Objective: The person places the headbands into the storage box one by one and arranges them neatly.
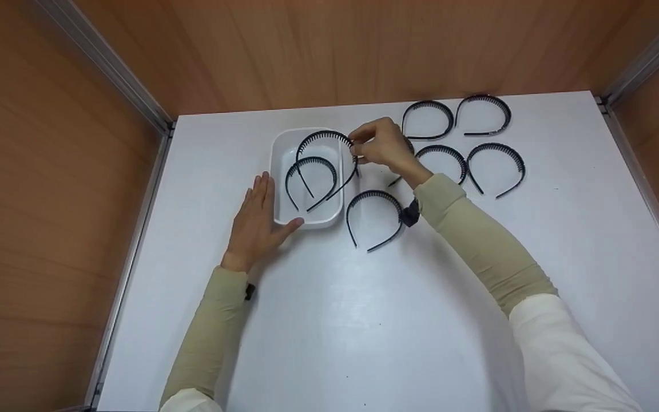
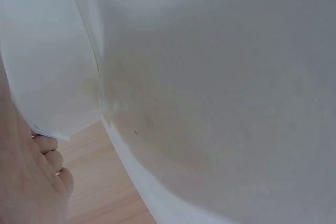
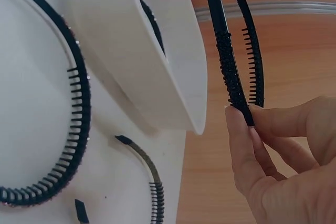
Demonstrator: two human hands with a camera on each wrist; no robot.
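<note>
A black toothed headband is pinched by its side between the thumb and fingers of my right hand, above a white tray. The right wrist view shows that headband held near its curve by the right hand. Inside the tray lies another black headband. My left hand rests against the tray's left side, fingers straight and thumb at the near rim. In the left wrist view, the left hand is partly visible beside the white tray.
Just right of the tray, a headband lies on the white table. Several more headbands are spread at the back right, one partly hidden by the right hand. Wooden panels enclose the table.
</note>
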